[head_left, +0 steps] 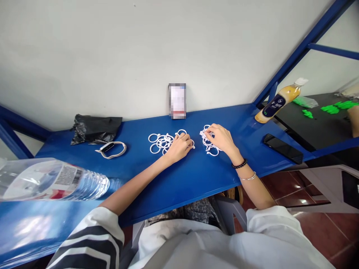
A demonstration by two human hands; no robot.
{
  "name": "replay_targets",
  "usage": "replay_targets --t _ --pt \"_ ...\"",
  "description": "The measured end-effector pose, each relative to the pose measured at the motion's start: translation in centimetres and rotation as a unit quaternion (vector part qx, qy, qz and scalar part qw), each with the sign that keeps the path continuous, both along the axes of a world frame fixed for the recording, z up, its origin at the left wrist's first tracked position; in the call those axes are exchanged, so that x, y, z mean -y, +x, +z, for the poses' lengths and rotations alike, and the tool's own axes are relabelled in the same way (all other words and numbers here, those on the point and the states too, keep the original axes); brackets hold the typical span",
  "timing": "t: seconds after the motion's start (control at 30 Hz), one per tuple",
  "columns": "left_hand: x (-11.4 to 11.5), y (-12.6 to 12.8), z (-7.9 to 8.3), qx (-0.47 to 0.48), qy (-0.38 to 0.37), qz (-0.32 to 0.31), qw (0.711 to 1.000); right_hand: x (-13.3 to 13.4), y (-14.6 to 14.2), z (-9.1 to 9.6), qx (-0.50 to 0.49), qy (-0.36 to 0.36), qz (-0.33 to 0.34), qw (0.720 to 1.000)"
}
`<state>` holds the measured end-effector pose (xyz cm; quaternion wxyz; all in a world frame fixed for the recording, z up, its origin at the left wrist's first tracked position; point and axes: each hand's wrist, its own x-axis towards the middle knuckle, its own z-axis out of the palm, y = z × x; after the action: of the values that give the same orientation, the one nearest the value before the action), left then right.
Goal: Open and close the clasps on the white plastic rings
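Observation:
Two groups of white plastic rings lie on the blue table (179,179). My left hand (179,147) rests on the right edge of the left pile of loose rings (159,142), fingers curled and pinching one ring. My right hand (220,137) sits over the right bunch of rings (209,146), its fingertips pinched on a ring at the bunch's top left. A dark bead bracelet and a thin silver bangle circle my right wrist.
A phone (177,101) leans upright against the wall behind the rings. A white wristband watch (111,149) and a black plastic bag (95,129) lie left. A clear water bottle (53,179) lies near left. A juice bottle (280,101) and dark phone (283,148) sit right.

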<state>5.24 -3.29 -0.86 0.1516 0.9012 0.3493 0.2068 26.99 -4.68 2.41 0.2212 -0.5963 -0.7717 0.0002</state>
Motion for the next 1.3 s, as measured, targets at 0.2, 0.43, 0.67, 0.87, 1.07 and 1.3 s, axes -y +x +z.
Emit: replay_targets --t 0.2,0.43,0.67,0.87,1.07,1.3 --pt "-0.3 -0.3 1.4 0.218 -0.19 -0.039 0.956 0.7 -1.4 1.0 -0.211 -0.079 0.172 0.959" --pt "0.4 -0.3 2.5 0.354 -0.405 -0.087 0.839 1.2 -2.9 0.4 -0.429 -0.292 0.252 0.817" --pt "0.4 -1.1 2.9 0.339 -0.497 -0.17 0.781 1.6 -3.9 -0.2 -0.489 -0.337 0.278 0.755" --pt "1.0 -0.4 3.4 0.406 -0.486 -0.164 0.756 1.3 -3.5 -0.1 -0.555 -0.307 0.26 0.728" --pt "0.0 -1.8 3.0 0.287 -0.303 -0.076 0.906 0.4 -2.0 0.2 -0.454 -0.171 0.156 0.86" --pt "1.0 -3.8 1.4 -0.028 0.025 0.056 0.998 0.2 -0.9 0.3 -0.024 0.034 -0.021 0.999"
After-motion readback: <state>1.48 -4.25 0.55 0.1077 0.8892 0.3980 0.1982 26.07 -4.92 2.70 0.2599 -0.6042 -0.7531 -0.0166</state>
